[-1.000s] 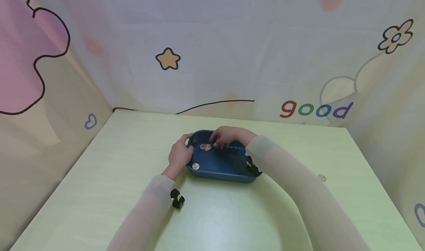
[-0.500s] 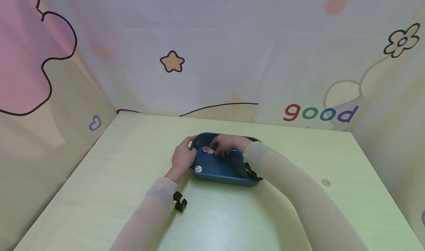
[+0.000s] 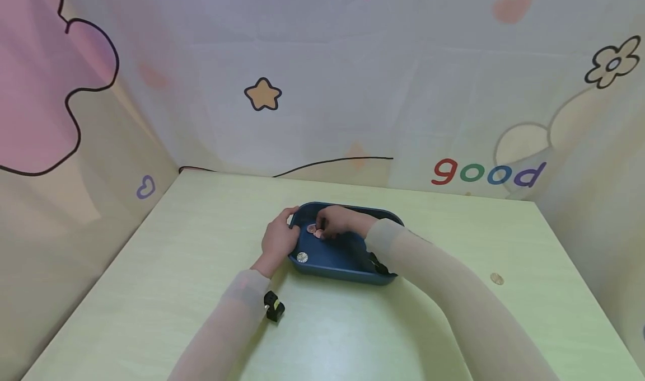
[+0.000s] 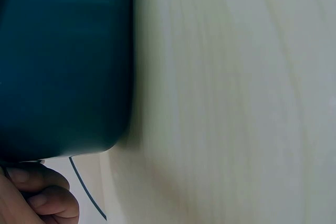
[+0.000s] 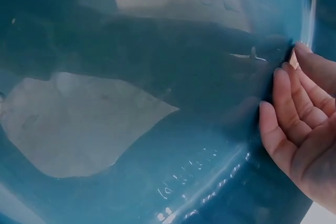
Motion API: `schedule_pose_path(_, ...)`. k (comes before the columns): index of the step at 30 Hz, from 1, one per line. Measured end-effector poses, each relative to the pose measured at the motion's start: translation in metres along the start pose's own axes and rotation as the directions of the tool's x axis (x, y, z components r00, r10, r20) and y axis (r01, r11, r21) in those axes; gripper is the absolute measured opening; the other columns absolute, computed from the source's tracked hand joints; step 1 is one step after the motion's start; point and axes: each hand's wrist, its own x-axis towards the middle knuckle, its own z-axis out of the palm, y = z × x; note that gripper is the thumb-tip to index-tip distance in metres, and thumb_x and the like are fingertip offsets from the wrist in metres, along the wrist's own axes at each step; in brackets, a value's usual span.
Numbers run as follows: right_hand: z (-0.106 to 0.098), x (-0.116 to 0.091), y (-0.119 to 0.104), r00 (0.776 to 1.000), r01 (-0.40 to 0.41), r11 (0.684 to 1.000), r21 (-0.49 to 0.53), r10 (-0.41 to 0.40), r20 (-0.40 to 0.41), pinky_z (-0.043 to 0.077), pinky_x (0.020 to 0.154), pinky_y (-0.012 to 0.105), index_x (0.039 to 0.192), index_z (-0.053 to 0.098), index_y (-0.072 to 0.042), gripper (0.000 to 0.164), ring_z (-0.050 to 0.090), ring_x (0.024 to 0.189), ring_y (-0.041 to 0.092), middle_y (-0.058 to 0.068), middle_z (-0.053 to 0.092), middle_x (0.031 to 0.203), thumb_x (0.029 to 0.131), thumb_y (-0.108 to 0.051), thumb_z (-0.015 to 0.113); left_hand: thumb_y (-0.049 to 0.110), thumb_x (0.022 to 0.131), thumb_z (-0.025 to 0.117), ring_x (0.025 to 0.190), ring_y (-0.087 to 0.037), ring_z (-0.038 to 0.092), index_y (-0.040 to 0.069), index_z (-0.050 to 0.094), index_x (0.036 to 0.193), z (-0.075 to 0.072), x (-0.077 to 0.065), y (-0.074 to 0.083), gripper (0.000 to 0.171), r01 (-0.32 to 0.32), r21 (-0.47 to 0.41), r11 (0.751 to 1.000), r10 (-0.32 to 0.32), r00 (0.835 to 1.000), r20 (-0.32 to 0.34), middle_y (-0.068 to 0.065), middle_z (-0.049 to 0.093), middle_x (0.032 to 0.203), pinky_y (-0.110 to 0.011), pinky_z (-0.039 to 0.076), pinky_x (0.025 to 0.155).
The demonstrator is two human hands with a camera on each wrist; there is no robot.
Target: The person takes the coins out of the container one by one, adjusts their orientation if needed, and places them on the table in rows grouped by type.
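Note:
A blue tray [image 3: 342,272] stands on the table, its outer wall filling the upper left of the left wrist view. My left hand [image 3: 279,238] grips the tray's left end, with curled fingers [image 4: 50,192] just below that wall. Inside the tray is my right hand [image 3: 336,221], fingers bent down at the far left part of the floor. Between its thumb and forefinger it pinches a copper-coloured coin [image 5: 294,61], seen nearly edge-on. Another copper-coloured coin [image 3: 311,229] lies right beside those fingertips. A silvery coin [image 3: 302,257] sits in the near left corner.
On the pale table [image 3: 201,247], a pale round coin [image 3: 496,278] lies to the right of the tray, close to the right sleeve [image 3: 443,274]. A printed cloth backdrop [image 3: 322,90] rises behind the table and along its sides.
My right hand has moved slightly left and in to the copper-coloured coins, its fingers closing from a looser spread. My left hand keeps its grip on the tray. The head view has shifted a little.

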Motion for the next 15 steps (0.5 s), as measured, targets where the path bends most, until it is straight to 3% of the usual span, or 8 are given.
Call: schedule_pose_path(15, 0.0014, 0.002, -0.0035, 1.0, 0.002, 1.0, -0.03, -0.002, 0.009, 0.05, 0.068, 0.023, 0.092, 0.068, -0.004, 0.009, 0.062, 0.07, 0.012, 0.004, 0.065, 0.083, 0.094, -0.012, 0.072, 0.011, 0.093, 0.056, 0.054, -0.013, 0.039, 0.021, 0.058, 0.146, 0.0005, 0.0009, -0.0008, 0.053, 0.009, 0.007, 1.0, -0.009, 1.0, -0.012, 0.004, 0.035, 0.06, -0.026, 0.024, 0.049)
